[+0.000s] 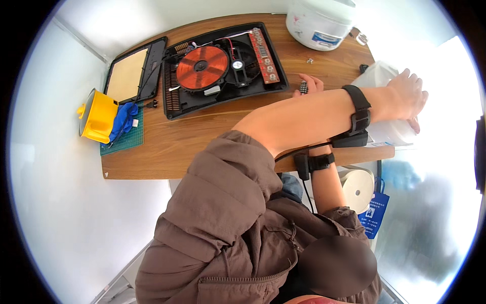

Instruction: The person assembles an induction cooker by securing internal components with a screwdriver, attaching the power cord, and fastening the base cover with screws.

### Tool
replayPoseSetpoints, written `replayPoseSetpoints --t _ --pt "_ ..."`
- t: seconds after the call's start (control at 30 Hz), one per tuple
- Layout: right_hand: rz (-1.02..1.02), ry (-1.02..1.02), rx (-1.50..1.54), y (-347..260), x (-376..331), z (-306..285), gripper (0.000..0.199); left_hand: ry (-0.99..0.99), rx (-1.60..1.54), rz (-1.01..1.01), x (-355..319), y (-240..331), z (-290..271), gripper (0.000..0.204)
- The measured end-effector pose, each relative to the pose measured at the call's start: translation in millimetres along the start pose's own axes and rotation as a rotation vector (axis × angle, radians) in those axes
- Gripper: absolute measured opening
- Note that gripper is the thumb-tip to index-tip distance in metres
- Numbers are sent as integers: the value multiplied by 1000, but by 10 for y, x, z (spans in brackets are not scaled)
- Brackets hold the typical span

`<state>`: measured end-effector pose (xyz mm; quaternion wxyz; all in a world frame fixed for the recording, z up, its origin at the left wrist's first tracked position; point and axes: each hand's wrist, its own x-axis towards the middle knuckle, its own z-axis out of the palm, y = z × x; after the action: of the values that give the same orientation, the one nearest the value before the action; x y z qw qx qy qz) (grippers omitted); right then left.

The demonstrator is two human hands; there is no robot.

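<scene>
Two forearms (316,114) are crossing, the left hand (406,95) resting at a translucent container (390,133), grip unclear, the right hand (312,84) clasping a knurled handle (304,88), seemingly keeping it handy.

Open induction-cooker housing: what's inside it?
The black housing holds a reddish induction coil, a cooling fan with a white hub, a red circuit board and some wires. Whatever lies beneath the coil is covered.
</scene>
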<state>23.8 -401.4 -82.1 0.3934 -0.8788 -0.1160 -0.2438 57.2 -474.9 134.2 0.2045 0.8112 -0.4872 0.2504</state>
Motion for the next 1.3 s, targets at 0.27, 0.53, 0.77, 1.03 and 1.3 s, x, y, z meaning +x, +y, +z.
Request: replayPoseSetpoints --t 0.27,0.53,0.77,1.03,1.3 --pt "24 -69 -20 56 13 -97 46 271 124 -136 -1210 -1060 -841 72" --pt "58 -129 -41 -154 32 -114 46 206 533 -794 -4017 -2960 -2267 29" --pt "73 -145 -80 -119 37 -97 45 -136 671 -1384 -5516 -3306 -2695 62" --pt "62 -162 -90 -57 40 -109 46 -336 481 -1534 -5322 -3144 -2337 89" --pt "66 -176 -74 -55 45 -102 44 -395 371 -1654 -5374 -3217 -2333 95"
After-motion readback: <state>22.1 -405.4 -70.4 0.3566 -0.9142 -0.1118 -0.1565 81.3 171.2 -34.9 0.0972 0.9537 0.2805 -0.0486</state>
